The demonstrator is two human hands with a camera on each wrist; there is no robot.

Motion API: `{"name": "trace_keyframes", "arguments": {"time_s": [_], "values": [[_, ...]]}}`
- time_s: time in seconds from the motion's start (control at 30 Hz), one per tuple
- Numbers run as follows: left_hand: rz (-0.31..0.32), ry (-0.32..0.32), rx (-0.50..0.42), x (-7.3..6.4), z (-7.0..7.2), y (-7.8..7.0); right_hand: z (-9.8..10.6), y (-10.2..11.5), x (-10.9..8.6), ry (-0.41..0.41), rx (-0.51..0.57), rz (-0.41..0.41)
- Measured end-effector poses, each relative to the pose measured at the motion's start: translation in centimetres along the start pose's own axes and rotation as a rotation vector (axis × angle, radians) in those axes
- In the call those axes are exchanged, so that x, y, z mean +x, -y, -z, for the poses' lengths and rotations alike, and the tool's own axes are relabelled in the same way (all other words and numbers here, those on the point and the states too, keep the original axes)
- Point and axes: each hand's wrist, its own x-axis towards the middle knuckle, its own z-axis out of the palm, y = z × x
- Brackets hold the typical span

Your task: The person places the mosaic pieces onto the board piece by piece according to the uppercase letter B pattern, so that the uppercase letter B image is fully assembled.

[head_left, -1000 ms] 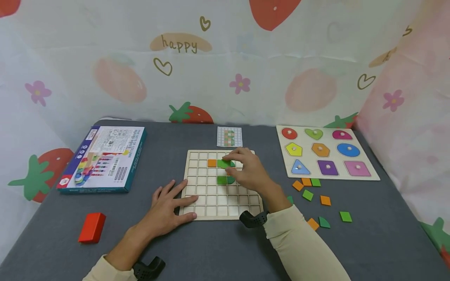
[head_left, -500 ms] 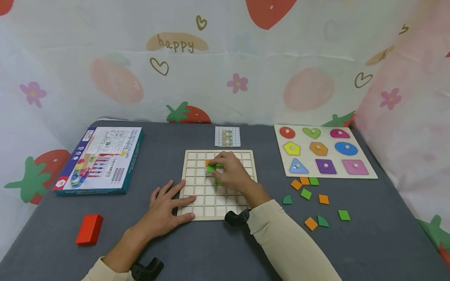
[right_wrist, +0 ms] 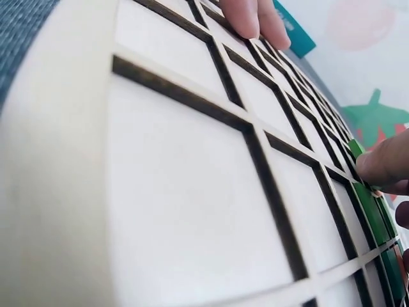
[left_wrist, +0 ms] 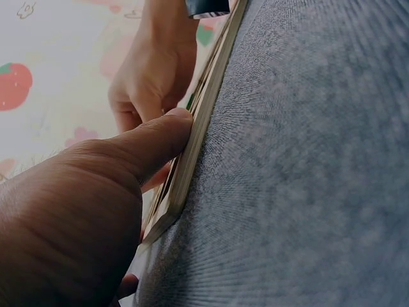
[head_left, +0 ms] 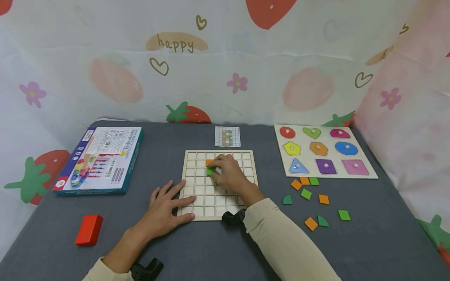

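My right hand [head_left: 230, 174] pinches a green square tile [head_left: 210, 171] between thumb and fingertips, at a cell of the wooden grid board [head_left: 201, 214]. Just above that cell lies an orange square tile [head_left: 209, 162]. In the right wrist view the thumb is at the green tile [right_wrist: 356, 148], and more green pieces [right_wrist: 370, 208] sit in nearby cells. The right hand covers these pieces in the head view. My left hand [head_left: 165, 210] has its fingers spread, with fingertips and thumb on the board's left edge. In the left wrist view the left thumb rests against the board's rim [left_wrist: 192, 150].
Several orange and green pieces [head_left: 306, 194] lie loose to the right. Behind them is a knob shape puzzle [head_left: 327, 162]. A small pattern card [head_left: 227, 136] lies behind the board. At left are a flat box [head_left: 102, 160] and a red block [head_left: 89, 230].
My right hand has moved left and slightly nearer, carrying the green tile to the cell below the orange tile and lowering it there. The left hand has stayed on the board.
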Motion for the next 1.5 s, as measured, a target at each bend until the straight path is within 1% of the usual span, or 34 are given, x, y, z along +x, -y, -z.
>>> {"name": "trace_keyframes", "arguments": {"time_s": [0.17, 0.3, 0.4, 0.5, 0.57, 0.67, 0.87, 1.0, 1.13, 1.23, 1.33, 1.5], "values": [[0.000, -0.001, 0.000, -0.1, 0.1, 0.1, -0.2, -0.1, 0.2, -0.016, -0.035, 0.044], [-0.004, -0.007, -0.002, -0.1, 0.1, 0.0, -0.1, -0.1, 0.0, -0.034, -0.017, 0.041], [-0.004, -0.003, -0.003, -0.1, 0.1, 0.0, 0.7, 0.2, -0.5, -0.060, 0.006, 0.040], [-0.005, 0.003, -0.004, -0.1, 0.1, 0.0, 2.1, 0.6, -1.4, -0.087, 0.029, 0.051], [-0.005, 0.003, -0.005, -0.1, 0.2, 0.0, 3.4, 0.9, -2.2, -0.113, 0.039, 0.064], [-0.003, 0.001, -0.006, -0.1, 0.3, 0.0, 5.4, 1.2, -3.5, -0.161, 0.019, 0.084], [0.004, 0.010, -0.009, -0.3, 0.3, 0.1, 9.1, 1.4, -6.3, -0.241, -0.038, 0.075], [0.006, 0.010, -0.010, -0.3, 0.3, 0.3, 11.0, 1.1, -8.2, -0.287, -0.050, 0.088], [-0.005, 0.010, -0.012, -0.2, 0.2, 0.3, 12.5, 0.1, -10.3, -0.339, -0.062, 0.107], [-0.011, 0.007, -0.016, -0.1, 0.1, 0.2, 13.5, -0.8, -12.0, -0.357, -0.082, 0.082], [-0.011, 0.005, -0.014, 0.0, 0.1, 0.2, 14.4, -1.7, -13.9, -0.359, -0.091, 0.025], [-0.004, 0.004, -0.017, -0.1, 0.2, 0.1, 15.4, -4.2, -16.9, -0.356, -0.088, -0.038]]}}
